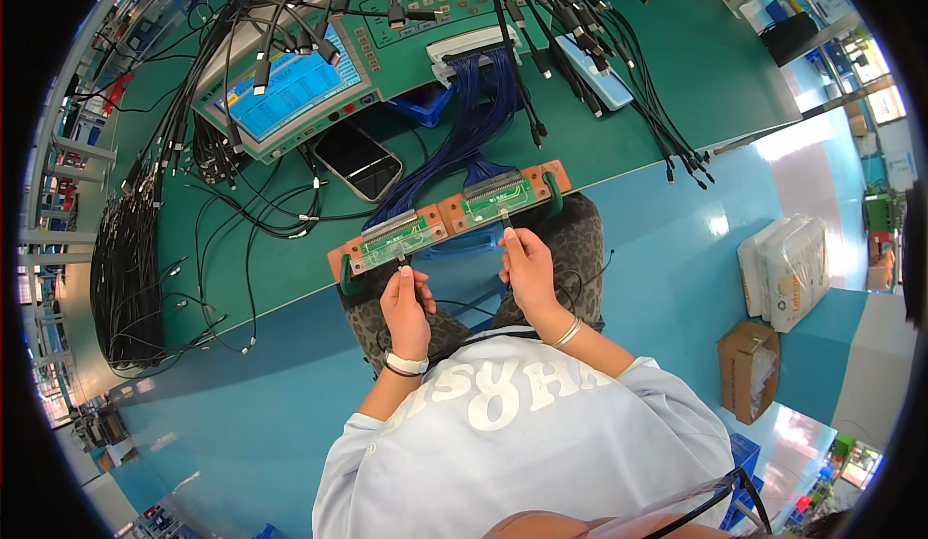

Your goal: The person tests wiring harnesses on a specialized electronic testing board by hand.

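My left hand (406, 307) pinches a small dark cable plug (402, 261) at the front edge of a green circuit board (396, 241). Further right, my right hand (530, 268) pinches a second cable plug (507, 221) against another green circuit board (491, 204). Whether either plug is fully seated is too small to tell. Both boards sit on an orange-brown fixture bar (445, 220) with green handles, at the table's front edge above my lap. A black cable (464, 305) hangs between my hands. Blue wire bundles (440, 167) run from the boards to a tester.
Behind the fixture stands a tester (290, 85) with a lit screen, black cables draped over it. A phone (358, 160) lies on the green table (280, 292). A thick black cable bundle (130, 278) hangs at left. A cardboard box (748, 373) and white sacks (785, 268) stand on the floor at right.
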A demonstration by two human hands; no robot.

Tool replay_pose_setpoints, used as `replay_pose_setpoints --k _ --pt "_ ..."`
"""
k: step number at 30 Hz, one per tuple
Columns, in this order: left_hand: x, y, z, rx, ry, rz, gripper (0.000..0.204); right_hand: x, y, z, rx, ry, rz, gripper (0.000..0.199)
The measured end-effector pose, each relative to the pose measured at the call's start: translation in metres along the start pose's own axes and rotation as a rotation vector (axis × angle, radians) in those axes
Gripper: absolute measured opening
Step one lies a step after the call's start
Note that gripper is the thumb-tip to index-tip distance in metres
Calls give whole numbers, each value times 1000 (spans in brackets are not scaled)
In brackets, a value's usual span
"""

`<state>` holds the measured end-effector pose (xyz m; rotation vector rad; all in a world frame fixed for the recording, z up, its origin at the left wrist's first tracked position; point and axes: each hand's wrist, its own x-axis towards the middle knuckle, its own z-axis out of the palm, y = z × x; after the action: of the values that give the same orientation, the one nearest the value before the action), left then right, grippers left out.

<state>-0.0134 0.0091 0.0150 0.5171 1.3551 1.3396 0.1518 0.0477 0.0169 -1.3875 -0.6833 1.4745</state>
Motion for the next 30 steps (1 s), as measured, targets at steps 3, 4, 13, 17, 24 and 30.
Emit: replay_pose_setpoints --k 3,4,13,17,24,30 --pt "-1 2 1 -31 6 -13 30 5 0 -5 77 -72 65 25" --pt "-2 3 1 -45 7 -26 30 8 -3 -10 77 -71 69 25" --pt "2 5 -1 -66 -5 -38 30 19 -16 -19 -101 -196 62 25" --pt "12 24 -27 120 -205 -168 24 30 -15 -35 -324 -199 -75 19" --pt "-33 58 -180 438 192 43 30 -21 -29 -187 -331 663 -574 25" --pt "-90 -41 -387 1053 835 -257 37 -74 57 -506 -1232 734 127 22"
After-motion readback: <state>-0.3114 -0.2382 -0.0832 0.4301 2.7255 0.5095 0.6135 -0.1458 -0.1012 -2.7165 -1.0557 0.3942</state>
